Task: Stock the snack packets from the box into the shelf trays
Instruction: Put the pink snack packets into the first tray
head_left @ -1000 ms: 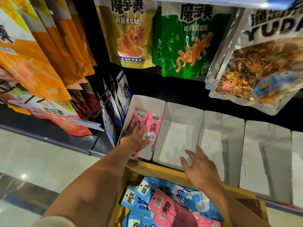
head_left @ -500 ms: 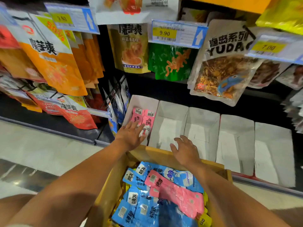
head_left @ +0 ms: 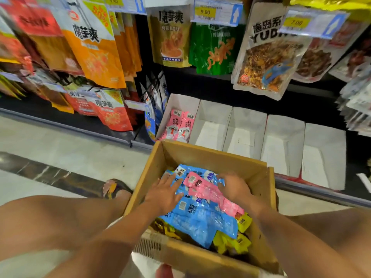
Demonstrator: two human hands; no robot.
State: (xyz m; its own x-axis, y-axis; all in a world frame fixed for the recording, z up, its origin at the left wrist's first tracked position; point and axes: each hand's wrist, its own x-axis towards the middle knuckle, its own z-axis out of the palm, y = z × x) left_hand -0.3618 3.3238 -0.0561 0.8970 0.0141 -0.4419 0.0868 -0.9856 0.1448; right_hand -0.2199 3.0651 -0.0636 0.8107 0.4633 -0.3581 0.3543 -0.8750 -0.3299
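Note:
A cardboard box [head_left: 202, 154] sits in front of me, full of blue snack packets [head_left: 198, 217], a pink packet [head_left: 208, 192] on top and yellow packets [head_left: 244, 220] at the right. My left hand [head_left: 163, 192] lies flat with spread fingers on the blue packets, left of the pink one. My right hand [head_left: 233, 187] rests on the packets at the pink one's right side, fingers slightly bent. On the low shelf stand several white trays; the leftmost tray [head_left: 180, 101] holds pink packets [head_left: 179, 126], and the tray beside it [head_left: 212, 119] shows only its bare bottom.
Large snack bags hang on pegs above the trays, with price tags [head_left: 215, 13] over them. More white trays [head_left: 283, 143] stand to the right. A sandalled foot [head_left: 115, 188] is on the tiled floor left of the box.
Both hands have pulled back from the trays and come down onto the packets in the box. The view has tilted down and away from the shelf.

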